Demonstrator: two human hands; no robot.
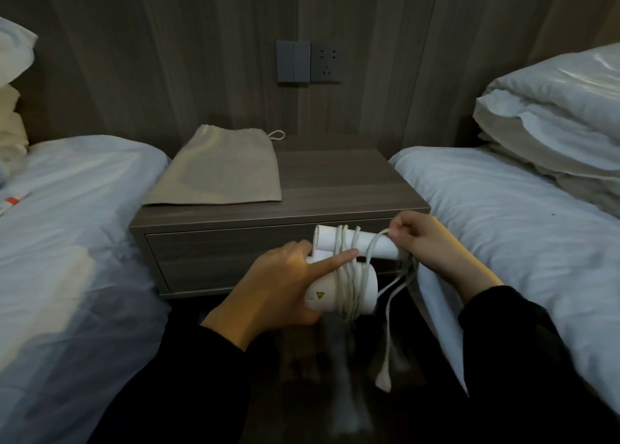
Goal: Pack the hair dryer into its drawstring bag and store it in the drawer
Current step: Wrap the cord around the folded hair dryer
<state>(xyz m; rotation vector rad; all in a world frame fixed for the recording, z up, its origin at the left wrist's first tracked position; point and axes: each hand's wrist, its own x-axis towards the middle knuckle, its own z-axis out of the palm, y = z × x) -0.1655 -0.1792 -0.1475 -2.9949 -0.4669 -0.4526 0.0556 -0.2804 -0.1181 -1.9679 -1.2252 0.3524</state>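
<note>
Left grip point(278, 286) grasps the dryer point(322, 297) round its body, index finger laid straight across the wound cord point(349, 276). Right grip point(432, 242) pinches a loop of cord at the right end of the folded handle. Dryer is held in the air, just near of the drawer point(235, 252), whose front sits flush under the table point(335, 182) top. Loose cord hangs below the dryer, with the plug point(384, 381) dangling over the floor. Bag point(218, 172) lies flat on the left half of the table, mouth to the far side, near edge close to the table's front edge, near-left corner at its left edge. Wood shows on the right half. Left bed point(67, 209) and right bed point(503, 225) flank the table closely; both grips work in the gap between them.
</note>
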